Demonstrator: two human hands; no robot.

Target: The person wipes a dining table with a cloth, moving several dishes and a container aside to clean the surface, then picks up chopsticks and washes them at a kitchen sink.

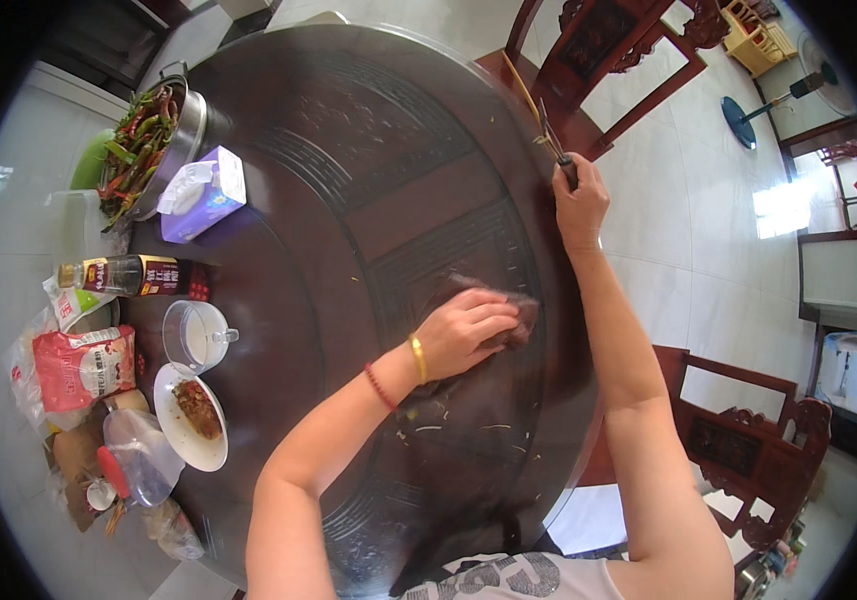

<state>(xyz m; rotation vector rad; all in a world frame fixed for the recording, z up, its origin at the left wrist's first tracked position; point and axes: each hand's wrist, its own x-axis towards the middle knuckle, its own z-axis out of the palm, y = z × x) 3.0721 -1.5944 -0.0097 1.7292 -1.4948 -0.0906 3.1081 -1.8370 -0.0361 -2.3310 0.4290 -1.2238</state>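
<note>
My left hand (473, 330) presses a crumpled brown cloth (527, 319) against the carved top of a round dark wooden table (428, 225). Motion blurs the cloth's edge. Beyond the table's right edge, my right hand (582, 199) grips the dark handle of a small metal-bladed tool (544, 116), probably a knife. A thin wooden stick (522, 84), perhaps a chopstick, lies along the blade, and a bit of scrap clings there. Small pale food scraps (428, 428) are scattered on the tabletop, nearer to me than the cloth.
Along the left side stand a steel pot of peppers (190, 124), a tissue box (207, 202), a sauce bottle (128, 276), a clear cup (192, 334), a plate of food (170, 442) and a red packet (83, 367). Carved wooden chairs (736, 442) flank the right edge.
</note>
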